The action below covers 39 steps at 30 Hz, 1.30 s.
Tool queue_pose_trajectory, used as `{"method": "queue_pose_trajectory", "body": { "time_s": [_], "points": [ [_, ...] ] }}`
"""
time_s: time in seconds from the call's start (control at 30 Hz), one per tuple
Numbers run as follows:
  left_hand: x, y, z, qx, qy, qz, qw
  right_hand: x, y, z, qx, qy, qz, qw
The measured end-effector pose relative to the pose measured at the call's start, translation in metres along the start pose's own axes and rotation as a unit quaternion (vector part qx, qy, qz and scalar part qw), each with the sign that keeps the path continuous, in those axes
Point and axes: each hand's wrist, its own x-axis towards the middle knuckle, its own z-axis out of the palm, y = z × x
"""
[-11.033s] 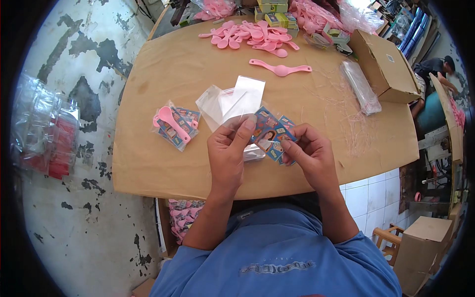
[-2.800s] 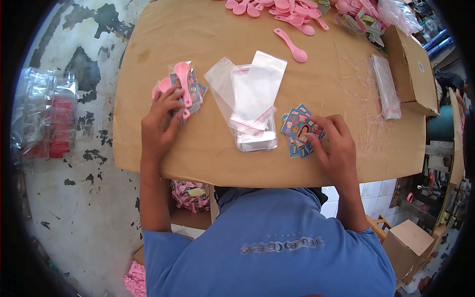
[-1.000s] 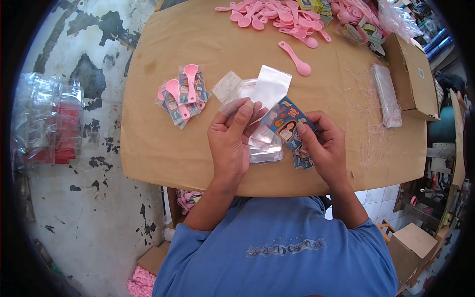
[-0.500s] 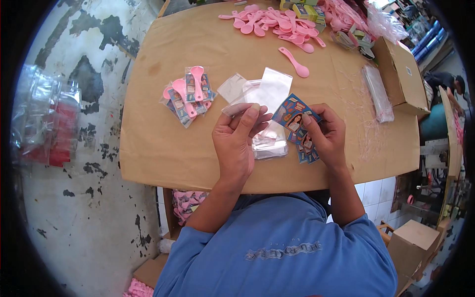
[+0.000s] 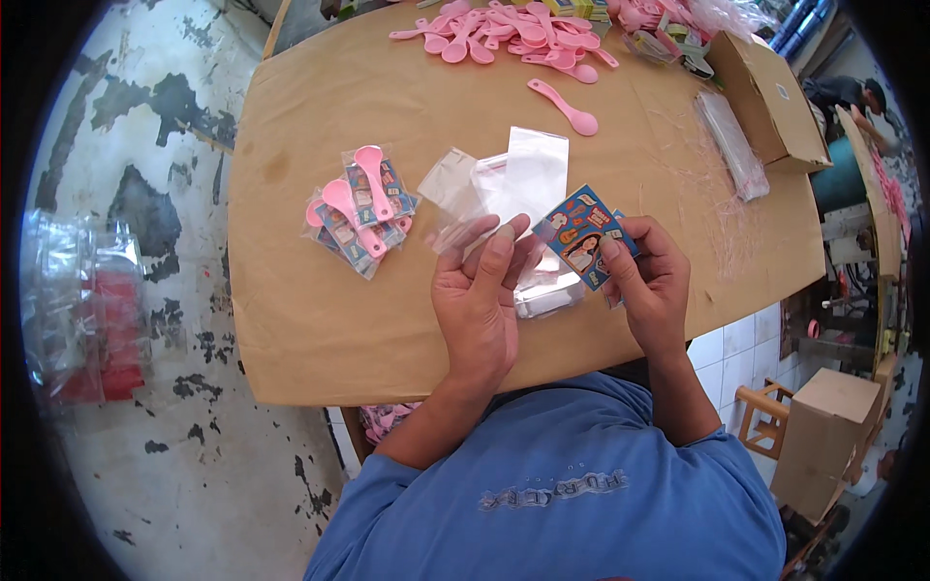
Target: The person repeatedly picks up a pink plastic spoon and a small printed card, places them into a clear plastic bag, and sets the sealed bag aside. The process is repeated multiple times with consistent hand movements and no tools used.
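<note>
My right hand [image 5: 654, 281] pinches a blue printed card [image 5: 583, 237] between thumb and fingers. Edges of other cards peek out behind it. Close to its left edge is my left hand [image 5: 484, 290], palm turned up, thumb and fingers closing on a thin clear plastic bag [image 5: 441, 237]; its outline is hard to make out. Beneath both hands lie loose clear bags [image 5: 538, 165] and a shiny stack of them [image 5: 550, 298]. To the left, a small pile of bagged pink spoons [image 5: 341, 198] rests, each packed with a blue card.
Many loose pink spoons [image 5: 523, 34] heap at the table's far side, with one single spoon [image 5: 567, 108] nearer. On the right stand a bundle of clear bags [image 5: 731, 145] and a cardboard box [image 5: 770, 102]. Plastic packs [image 5: 92, 310] lie at far left. Another person [image 5: 852, 92] is at far right.
The view has shifted a little. The card in my right hand now faces up more squarely, and the cards below it are mostly covered. My left hand stays beside it.
</note>
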Motion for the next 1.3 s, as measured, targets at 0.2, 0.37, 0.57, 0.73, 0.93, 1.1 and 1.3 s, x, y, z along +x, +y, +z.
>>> {"method": "queue_pose_trajectory", "body": {
  "time_s": [0.2, 0.37, 0.57, 0.73, 0.93, 1.1, 1.3],
  "points": [
    [-0.001, 0.002, -0.012, -0.014, -0.007, -0.012, 1.0, -0.019, -0.001, 0.009, -0.015, 0.035, -0.01, 0.999],
    [-0.004, 0.001, -0.014, -0.024, -0.012, -0.029, 0.999, -0.034, -0.005, 0.013, -0.021, 0.049, -0.012, 0.998],
    [-0.005, 0.0, -0.004, -0.018, -0.004, -0.026, 0.999, -0.031, -0.002, 0.012, -0.018, 0.039, -0.003, 0.999],
    [-0.003, -0.011, -0.005, 0.019, -0.002, 0.019, 1.0, -0.03, -0.001, 0.006, 0.012, 0.016, 0.003, 1.0],
    [0.002, -0.024, 0.012, 0.044, 0.023, 0.078, 0.996, -0.021, 0.003, -0.018, 0.038, -0.053, 0.017, 0.998],
    [-0.006, -0.027, 0.052, 0.021, 0.035, 0.044, 0.998, -0.008, 0.002, -0.032, 0.096, -0.039, 0.023, 0.994],
    [-0.002, -0.04, 0.051, 0.08, -0.016, 0.012, 0.997, 0.003, 0.001, -0.06, 0.016, -0.154, 0.068, 0.986]
  ]
}}
